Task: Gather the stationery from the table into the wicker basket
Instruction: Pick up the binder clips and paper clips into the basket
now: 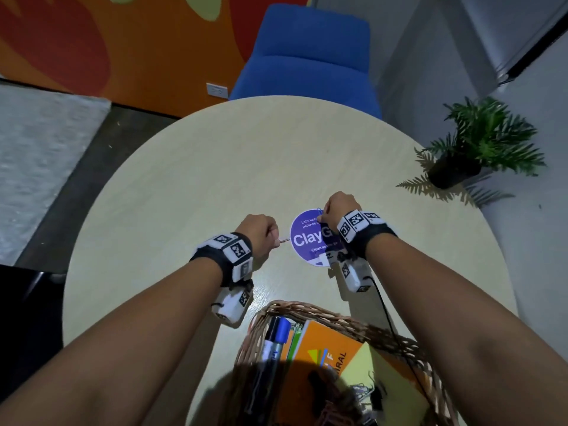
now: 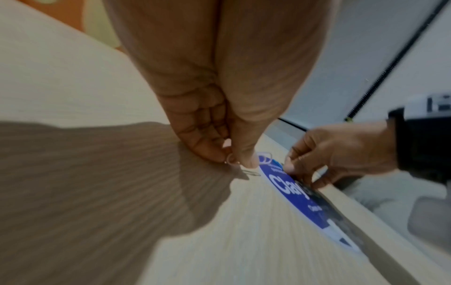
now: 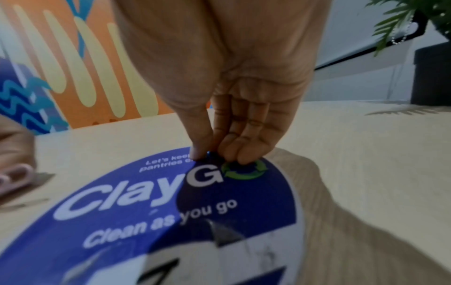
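Left hand [image 1: 256, 232] is pinching a pink clip [image 2: 230, 159] between thumb and fingertips, just off the left edge of the sticker [image 1: 304, 241]. A second clip [image 2: 252, 173] is lying on the bench [image 1: 215, 167] beside it. Right hand [image 1: 338, 210] is pinching something small and blue [image 3: 211, 154] on the sticker's far part; too small to tell what it is. A pale clip [image 2: 264, 154] is sitting at the sticker's far rim. Basket [image 1: 322, 313] is standing at the near bench edge, holding markers [image 1: 273, 339], an orange notebook [image 1: 330, 348], a yellow pad [image 1: 373, 373] and dark clips [image 1: 364, 392]. Plant [image 1: 479, 142] is standing at right, well apart.
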A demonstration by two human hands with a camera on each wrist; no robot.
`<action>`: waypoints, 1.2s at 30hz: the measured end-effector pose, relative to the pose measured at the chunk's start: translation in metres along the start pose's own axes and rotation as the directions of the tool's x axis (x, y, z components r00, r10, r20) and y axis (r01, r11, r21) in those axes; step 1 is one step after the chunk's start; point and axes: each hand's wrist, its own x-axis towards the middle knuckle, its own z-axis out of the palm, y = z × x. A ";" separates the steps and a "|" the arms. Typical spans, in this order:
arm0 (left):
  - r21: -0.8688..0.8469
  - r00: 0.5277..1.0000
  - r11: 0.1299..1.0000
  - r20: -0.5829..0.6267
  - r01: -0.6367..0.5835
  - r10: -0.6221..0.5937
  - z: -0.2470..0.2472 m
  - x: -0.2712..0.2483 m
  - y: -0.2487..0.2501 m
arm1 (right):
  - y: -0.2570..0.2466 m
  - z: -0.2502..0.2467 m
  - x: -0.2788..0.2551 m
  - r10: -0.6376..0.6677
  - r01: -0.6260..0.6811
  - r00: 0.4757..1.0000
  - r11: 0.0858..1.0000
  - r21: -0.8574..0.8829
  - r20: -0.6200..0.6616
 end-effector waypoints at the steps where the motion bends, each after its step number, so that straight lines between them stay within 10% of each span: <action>1: -0.076 0.999 0.997 -0.025 0.031 -0.033 -0.001 -0.007 -0.005 | -0.001 0.001 -0.001 0.001 -0.001 1.000 1.000 -0.022 0.001; 14: -0.388 0.971 0.911 -0.123 0.142 -0.204 0.014 -0.091 -0.062 | 0.032 -0.061 -0.095 -0.144 0.146 0.989 0.966 0.214 -0.022; 22: -0.324 0.957 0.937 -0.203 0.132 -0.205 0.028 -0.106 -0.051 | 0.006 -0.014 -0.040 -0.148 0.148 0.989 0.988 -0.041 0.003; 28: -0.264 0.977 0.961 -0.212 -0.084 0.027 -0.013 -0.137 -0.029 | -0.004 0.008 -0.010 -0.091 0.111 0.993 0.946 -0.305 0.079; 36: -0.273 0.970 0.931 -0.080 -0.243 0.230 0.011 -0.215 0.051 | 0.025 -0.002 -0.039 -0.155 0.166 0.986 0.960 -0.224 0.067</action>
